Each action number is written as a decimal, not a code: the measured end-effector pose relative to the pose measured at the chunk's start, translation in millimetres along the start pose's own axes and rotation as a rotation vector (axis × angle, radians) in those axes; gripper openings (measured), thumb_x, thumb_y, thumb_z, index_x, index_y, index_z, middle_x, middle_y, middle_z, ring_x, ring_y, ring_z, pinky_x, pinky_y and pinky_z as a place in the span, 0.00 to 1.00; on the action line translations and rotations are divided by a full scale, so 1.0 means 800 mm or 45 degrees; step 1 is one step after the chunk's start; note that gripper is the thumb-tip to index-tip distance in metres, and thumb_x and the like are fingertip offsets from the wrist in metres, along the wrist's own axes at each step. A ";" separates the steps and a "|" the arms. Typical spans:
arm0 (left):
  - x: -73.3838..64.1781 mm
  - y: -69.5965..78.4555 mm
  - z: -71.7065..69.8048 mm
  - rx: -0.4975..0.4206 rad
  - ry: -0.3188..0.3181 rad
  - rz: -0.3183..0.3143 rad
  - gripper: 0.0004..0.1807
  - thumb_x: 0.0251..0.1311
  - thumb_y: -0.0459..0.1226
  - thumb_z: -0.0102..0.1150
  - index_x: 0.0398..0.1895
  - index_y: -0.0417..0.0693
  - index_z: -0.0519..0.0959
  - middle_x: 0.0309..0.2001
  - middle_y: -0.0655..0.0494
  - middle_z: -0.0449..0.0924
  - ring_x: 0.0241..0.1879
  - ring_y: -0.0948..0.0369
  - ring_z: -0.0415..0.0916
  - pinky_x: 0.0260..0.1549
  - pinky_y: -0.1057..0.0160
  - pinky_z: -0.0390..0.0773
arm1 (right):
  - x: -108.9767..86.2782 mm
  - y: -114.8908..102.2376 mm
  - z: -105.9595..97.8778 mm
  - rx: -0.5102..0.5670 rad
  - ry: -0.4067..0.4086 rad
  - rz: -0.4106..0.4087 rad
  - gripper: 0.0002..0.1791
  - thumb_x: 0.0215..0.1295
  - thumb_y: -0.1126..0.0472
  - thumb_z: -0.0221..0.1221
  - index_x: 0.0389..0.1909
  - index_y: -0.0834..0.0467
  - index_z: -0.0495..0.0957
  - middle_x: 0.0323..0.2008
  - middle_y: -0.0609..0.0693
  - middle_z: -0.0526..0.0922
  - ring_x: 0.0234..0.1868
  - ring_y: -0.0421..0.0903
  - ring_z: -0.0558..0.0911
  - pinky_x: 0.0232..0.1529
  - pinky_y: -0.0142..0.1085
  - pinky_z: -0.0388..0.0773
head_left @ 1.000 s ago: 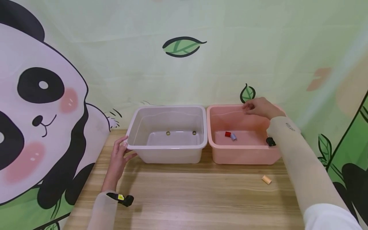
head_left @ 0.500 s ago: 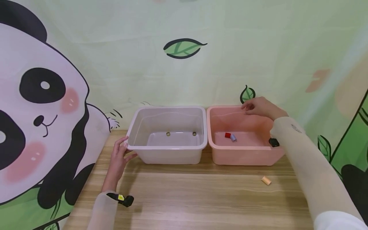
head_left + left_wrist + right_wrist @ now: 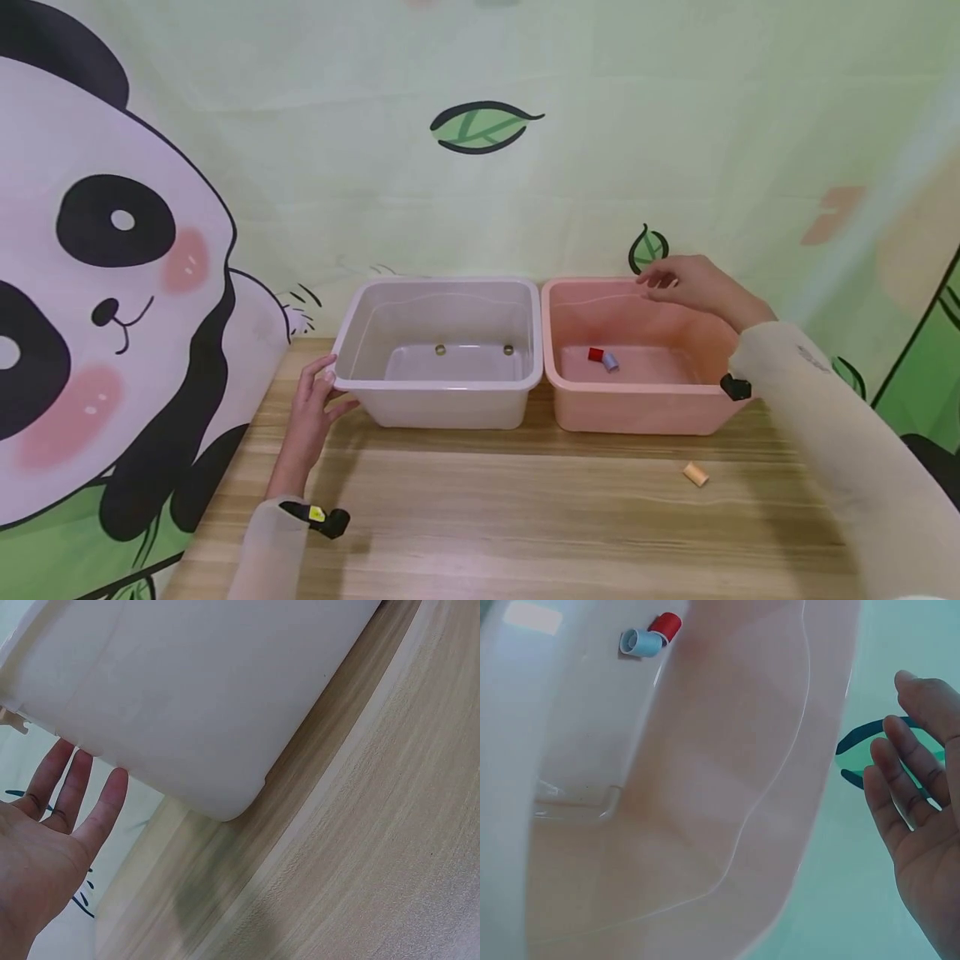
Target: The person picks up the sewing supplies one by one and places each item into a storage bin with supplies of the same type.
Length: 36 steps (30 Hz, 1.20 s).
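Left hand on white bin; right hand above rear of pink bin

Two bins stand side by side on a wood-grain table (image 3: 510,517), in the centre and right of centre of the head view: a white bin (image 3: 442,386) and a pink bin (image 3: 637,410). Whether their rims touch cannot be determined.

The left hand (image 3: 309,408), left of centre in the head view, is at the white bin's left front corner. In the left wrist view, three fingers are spread and extended, tips touching the bin's side near its rim.

The right hand (image 3: 697,283), right of centre in the head view, is raised over the rear of the pink bin. Its fingers are relaxed and slightly bent. In the right wrist view, at the right edge, it is apart from the bin's rim, with the thumb clear of the fingers.

Contents, white bin: two small ring-like pieces (image 3: 440,350), well apart on the floor; their material is too small to tell. Contents, pink bin: a red cylinder (image 3: 596,355) and a pale blue cylinder (image 3: 611,362), touching, on the floor, upper left in the right wrist view; the blue one shows a hollow end.

An orange cylinder (image 3: 696,474) lies on the table, lower right in the head view, in front of the pink bin. A printed backdrop (image 3: 337,167) stands behind; its panda fills the left side.
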<state>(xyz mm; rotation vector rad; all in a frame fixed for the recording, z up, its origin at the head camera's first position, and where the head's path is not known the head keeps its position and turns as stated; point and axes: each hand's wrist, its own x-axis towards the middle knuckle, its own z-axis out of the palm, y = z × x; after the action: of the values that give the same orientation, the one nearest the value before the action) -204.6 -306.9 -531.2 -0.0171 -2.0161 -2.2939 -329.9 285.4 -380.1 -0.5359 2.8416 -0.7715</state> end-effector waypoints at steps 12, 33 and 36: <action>0.000 -0.001 0.001 0.006 0.012 -0.004 0.25 0.81 0.47 0.42 0.74 0.51 0.58 0.65 0.54 0.64 0.51 0.64 0.78 0.51 0.55 0.84 | -0.013 -0.002 0.002 -0.013 0.045 -0.041 0.18 0.70 0.57 0.64 0.57 0.58 0.82 0.46 0.53 0.83 0.48 0.53 0.80 0.52 0.51 0.82; 0.000 0.001 0.003 -0.005 0.017 -0.024 0.22 0.81 0.46 0.42 0.73 0.54 0.60 0.65 0.55 0.63 0.51 0.63 0.77 0.49 0.58 0.84 | -0.029 -0.014 0.006 0.020 0.101 -0.081 0.15 0.68 0.62 0.65 0.55 0.59 0.83 0.44 0.53 0.84 0.45 0.52 0.80 0.49 0.48 0.82; 0.000 0.002 0.003 0.007 0.020 -0.029 0.23 0.81 0.47 0.42 0.73 0.54 0.60 0.65 0.55 0.63 0.51 0.63 0.76 0.49 0.59 0.84 | -0.032 -0.015 0.006 0.011 0.101 -0.087 0.15 0.69 0.62 0.65 0.54 0.58 0.83 0.44 0.53 0.84 0.46 0.52 0.81 0.50 0.49 0.82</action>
<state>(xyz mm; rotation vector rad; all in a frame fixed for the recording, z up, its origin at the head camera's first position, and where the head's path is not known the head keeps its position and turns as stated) -204.3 -304.7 -529.6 0.0242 -2.0251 -2.2949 -301.6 283.1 -377.2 -0.6179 2.9047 -0.8341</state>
